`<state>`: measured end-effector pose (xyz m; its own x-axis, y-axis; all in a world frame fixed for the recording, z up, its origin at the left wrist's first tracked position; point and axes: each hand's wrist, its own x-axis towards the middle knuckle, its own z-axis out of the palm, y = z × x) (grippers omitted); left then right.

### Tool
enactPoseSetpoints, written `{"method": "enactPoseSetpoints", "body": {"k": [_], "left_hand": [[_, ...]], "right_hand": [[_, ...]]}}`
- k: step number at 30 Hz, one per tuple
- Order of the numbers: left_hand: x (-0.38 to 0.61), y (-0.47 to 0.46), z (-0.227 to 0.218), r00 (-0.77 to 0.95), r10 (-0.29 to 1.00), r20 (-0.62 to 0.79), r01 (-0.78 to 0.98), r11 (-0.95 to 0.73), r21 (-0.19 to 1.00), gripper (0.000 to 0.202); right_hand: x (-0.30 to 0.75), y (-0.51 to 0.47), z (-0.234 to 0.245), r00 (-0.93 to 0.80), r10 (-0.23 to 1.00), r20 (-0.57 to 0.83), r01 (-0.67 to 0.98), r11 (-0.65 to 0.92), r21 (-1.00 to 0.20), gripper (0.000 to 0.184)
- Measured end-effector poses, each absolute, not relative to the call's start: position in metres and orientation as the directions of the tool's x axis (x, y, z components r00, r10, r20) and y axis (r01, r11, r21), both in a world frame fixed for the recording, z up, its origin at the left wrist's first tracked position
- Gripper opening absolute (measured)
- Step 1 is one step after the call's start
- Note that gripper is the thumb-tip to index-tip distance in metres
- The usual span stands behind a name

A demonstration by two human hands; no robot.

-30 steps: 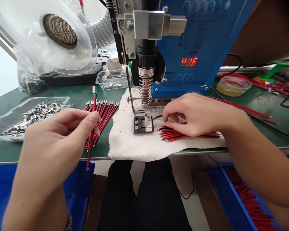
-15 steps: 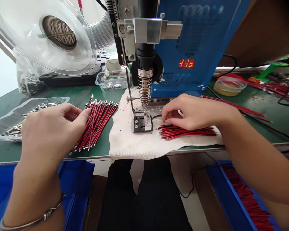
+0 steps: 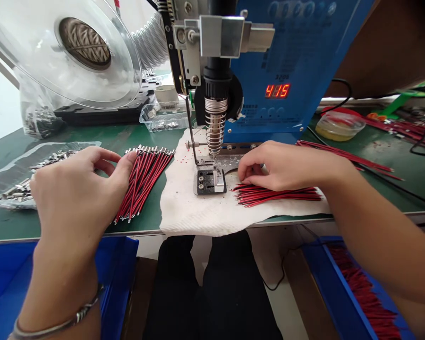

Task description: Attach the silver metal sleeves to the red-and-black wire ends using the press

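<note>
Loose red-black wires (image 3: 279, 196) on the cloth (image 3: 191, 218), right of the small fixture (image 3: 210, 183). Right hand (image 3: 286, 165) at their fixture-side end, fingers curled narrow; can't tell if one's pinched. Left hand (image 3: 80, 189) beside capped wires (image 3: 147, 179) on the counter (image 3: 7, 229), thumb and finger close, grip hidden. Reads as changeover between pieces; next move calls for singling out one wire. Blue machine (image 3: 265, 120) behind.

The green bench (image 3: 14, 225) bears a white cloth (image 3: 193, 215), red wires (image 3: 141, 184) (left of the cloth) and a clear tray (image 3: 7, 176).
</note>
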<state>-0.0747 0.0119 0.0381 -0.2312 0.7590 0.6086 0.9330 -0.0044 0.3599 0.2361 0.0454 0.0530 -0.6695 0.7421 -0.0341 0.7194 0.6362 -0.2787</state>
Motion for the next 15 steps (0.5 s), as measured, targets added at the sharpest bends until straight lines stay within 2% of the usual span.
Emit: {"method": "enactPoseSetpoints", "body": {"k": [3, 7, 15], "left_hand": [[-0.051, -0.007, 0.028, -0.201, 0.741, 0.640, 0.869, -0.167, 0.466, 0.023], [-0.026, -0.018, 0.008, -0.008, 0.776, 0.631, 0.819, -0.357, 0.449, 0.020], [-0.023, -0.016, -0.002, 0.042, 0.782, 0.622, 0.821, -0.382, 0.425, 0.018]], "right_hand": [[0.236, 0.045, 0.053, -0.668, 0.743, -0.037, 0.723, 0.636, -0.272, 0.018], [0.236, 0.047, 0.052, -0.673, 0.738, -0.038, 0.716, 0.639, -0.280, 0.020], [0.239, 0.048, 0.053, -0.679, 0.734, -0.012, 0.706, 0.648, -0.285, 0.017]]}}
